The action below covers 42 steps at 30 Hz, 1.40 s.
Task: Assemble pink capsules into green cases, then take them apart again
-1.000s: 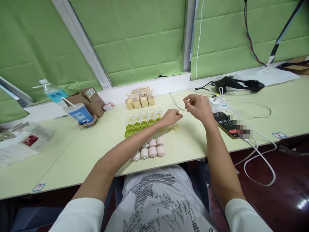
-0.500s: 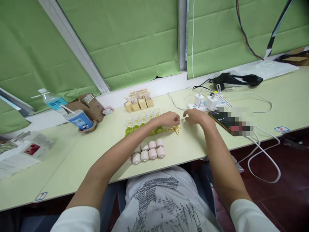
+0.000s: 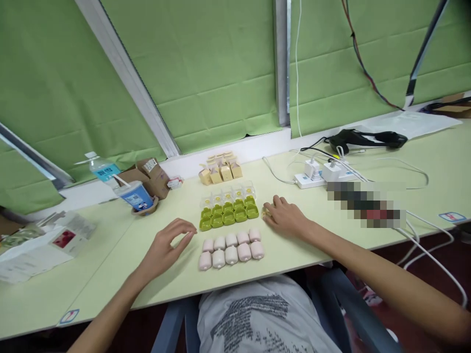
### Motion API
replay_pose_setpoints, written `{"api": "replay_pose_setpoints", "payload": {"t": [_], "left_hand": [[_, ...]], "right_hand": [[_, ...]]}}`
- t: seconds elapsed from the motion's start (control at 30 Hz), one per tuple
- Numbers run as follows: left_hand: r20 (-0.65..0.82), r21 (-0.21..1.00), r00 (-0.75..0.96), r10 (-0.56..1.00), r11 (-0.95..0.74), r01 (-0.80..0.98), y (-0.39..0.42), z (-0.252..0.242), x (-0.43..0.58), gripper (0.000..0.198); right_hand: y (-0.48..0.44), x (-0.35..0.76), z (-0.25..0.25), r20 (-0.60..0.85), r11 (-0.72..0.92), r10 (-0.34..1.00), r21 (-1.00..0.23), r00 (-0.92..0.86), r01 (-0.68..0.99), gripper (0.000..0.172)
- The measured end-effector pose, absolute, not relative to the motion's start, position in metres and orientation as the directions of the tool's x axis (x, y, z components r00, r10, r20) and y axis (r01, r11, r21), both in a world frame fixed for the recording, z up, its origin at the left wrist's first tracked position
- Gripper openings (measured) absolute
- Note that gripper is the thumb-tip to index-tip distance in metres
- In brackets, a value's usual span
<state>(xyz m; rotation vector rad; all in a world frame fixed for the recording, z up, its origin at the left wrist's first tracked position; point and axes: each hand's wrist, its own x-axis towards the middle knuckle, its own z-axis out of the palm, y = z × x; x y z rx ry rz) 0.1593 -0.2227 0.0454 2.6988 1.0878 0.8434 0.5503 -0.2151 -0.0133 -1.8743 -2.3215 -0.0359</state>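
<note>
My left hand [image 3: 167, 249] hovers above the table, left of the green cases, its thumb and fingers apart with nothing between them. My right hand [image 3: 287, 216] lies over the small yellow pieces [image 3: 264, 213] and largely covers them; its fingertips are bent down, and whether they grip any is hidden. Between the hands are open green cases [image 3: 228, 217] in two rows. Clear cases with yellow marks [image 3: 227, 195] stand behind them. Nearer the table edge, pale pink and white rounded containers [image 3: 231, 255] form two rows.
Small yellow boxes [image 3: 225, 171] stand by the wall. At left are a blue cup [image 3: 137, 195], a bottle [image 3: 105, 170] and a brown carton [image 3: 156, 177]. A power strip [image 3: 307, 181], white cables and a black strapped object [image 3: 368, 140] are at right.
My left hand has moved left and opened, away from the yellow pieces. My right hand has come down onto them. The view has shifted, and the green cases are now uncovered.
</note>
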Motion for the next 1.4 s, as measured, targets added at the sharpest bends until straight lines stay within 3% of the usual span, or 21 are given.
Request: {"api": "replay_pose_setpoints", "payload": {"t": [0.23,0.4,0.53,0.63,0.77,0.87,0.93,1.03,1.23,1.4], "left_hand": [[0.386,0.404,0.504,0.773,-0.632,0.661,-0.239,0.003,0.126,0.028],[0.306,0.449,0.438,0.846,-0.533,0.717,-0.241,-0.012,0.143,0.035],[0.321,0.421,0.497,0.806,-0.592,0.688,-0.244,-0.021,0.162,0.065],[0.328,0.387,0.581,0.744,-0.668,0.636,-0.242,-0.024,0.173,0.094],[0.252,0.381,0.635,0.731,-0.678,0.629,-0.235,-0.024,0.18,0.11],[0.179,0.396,0.645,0.743,-0.655,0.644,-0.23,-0.023,0.185,0.117],[0.157,0.404,0.664,0.731,-0.661,0.632,-0.229,-0.022,0.191,0.12],[0.16,0.415,0.696,0.7,-0.688,0.596,-0.23,-0.023,0.201,0.119],[0.273,0.475,0.669,0.691,-0.702,0.531,-0.232,-0.029,0.212,0.075],[0.308,0.496,0.659,0.686,-0.707,0.504,-0.224,-0.026,0.212,0.065]], "right_hand": [[-0.205,0.554,-0.024,0.18,0.164,0.971,-0.015,-0.158,0.986,0.039],[-0.199,0.558,-0.032,0.293,0.229,0.933,-0.032,-0.21,0.973,0.038],[-0.188,0.559,-0.037,0.284,0.229,0.94,-0.123,-0.187,0.966,0.036],[-0.187,0.562,-0.033,0.318,0.228,0.93,-0.112,-0.183,0.967,0.037],[-0.215,0.555,-0.016,0.477,0.41,0.809,-0.042,-0.342,0.911,0.046],[-0.244,0.534,-0.005,0.398,0.619,0.732,-0.05,-0.553,0.784,0.06],[-0.256,0.516,-0.003,0.326,0.671,0.705,-0.017,-0.63,0.741,0.079],[-0.259,0.492,-0.01,0.247,0.707,0.678,0.039,-0.692,0.706,0.099],[-0.248,0.482,-0.023,0.247,0.734,0.648,0.047,-0.72,0.677,0.079],[-0.245,0.482,-0.019,0.268,0.733,0.644,0.054,-0.717,0.678,0.073]]}}
